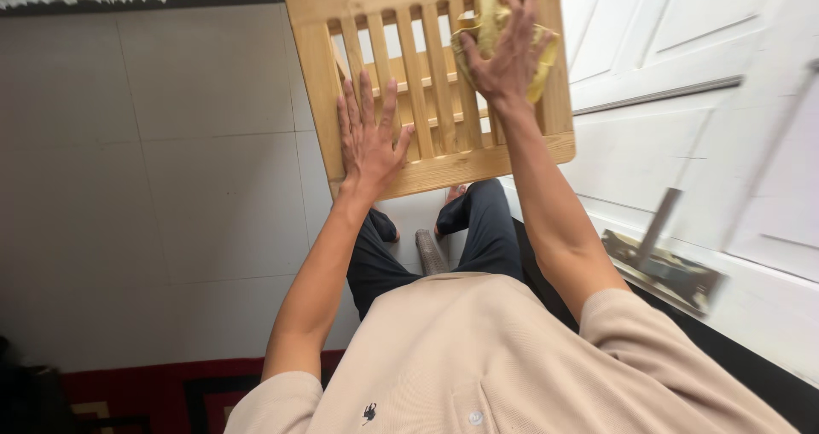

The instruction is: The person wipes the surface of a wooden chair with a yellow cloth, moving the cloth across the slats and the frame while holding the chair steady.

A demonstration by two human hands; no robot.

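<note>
Pale floor tiles (171,186) fill the left side, with a red rug (153,391) at the bottom edge near you. Your left arm goes straight forward, elbow almost locked. Your left hand (368,135) lies flat on the wooden rack (317,75), palm down, fingers spread and wide open, gripping nothing; it presses on the left slats close to the near rail. The rack stands in front of your legs, above the tiles. Further right, your right arm reaches higher and is bent a little at the elbow. Your right hand (508,54) is spread over a yellow cloth (488,11) and presses it on the far right slats, fingers loosely open over it. White door panels (682,101) are on the right.
</note>
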